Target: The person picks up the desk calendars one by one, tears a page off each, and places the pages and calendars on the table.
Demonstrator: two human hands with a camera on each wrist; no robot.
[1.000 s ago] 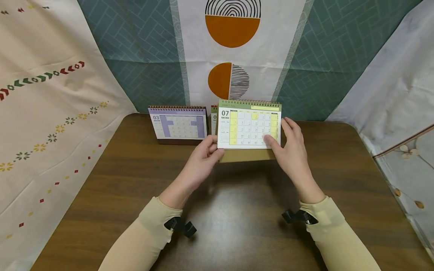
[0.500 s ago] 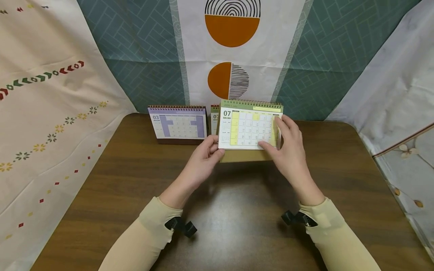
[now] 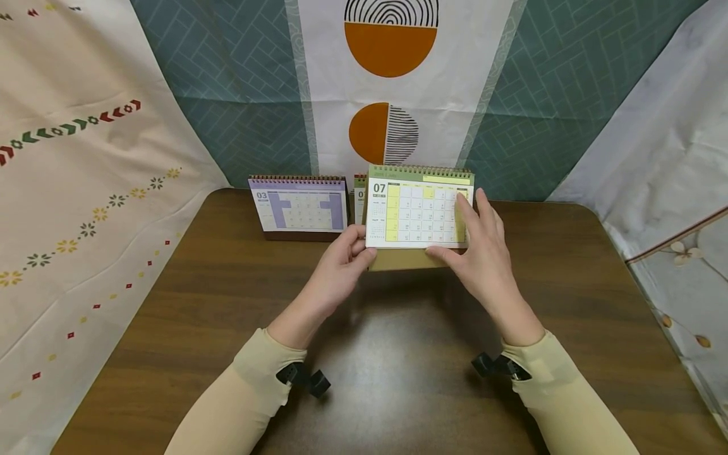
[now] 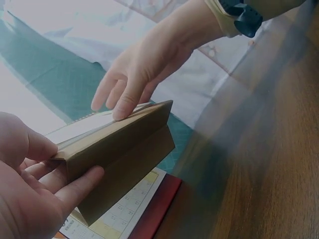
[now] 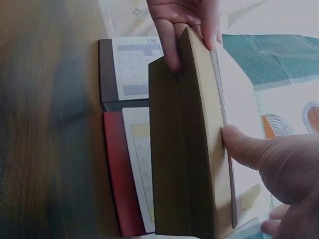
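Observation:
A green-topped spiral desk calendar (image 3: pixel 421 218), showing page 07, is held up off the table, tilted toward the head camera. My left hand (image 3: pixel 332 268) grips the lower left corner of its tan cardboard stand (image 4: pixel 124 144), thumb in front and fingers underneath. With fairly straight fingers, my right hand (image 3: pixel 486 259) lies over the right side of the page. Its thumb (image 5: pixel 244 144) touches the lower edge of the page stack, where the pages meet the stand. In the right wrist view, the right hand's other fingers are mostly hidden.
A purple desk calendar (image 3: pixel 301 205), page 03, stands at the back left of the brown wooden table (image 3: pixel 227 303). Behind the held calendar stands another with a red base (image 5: pixel 119 174), mostly hidden in the head view. Patterned cloths (image 3: pixel 244 82) hang around the table.
My right hand's fingers have slid from the calendar's right edge onto the page, and its thumb has moved left and down to the pages' lower edge. The left hand keeps its grip.

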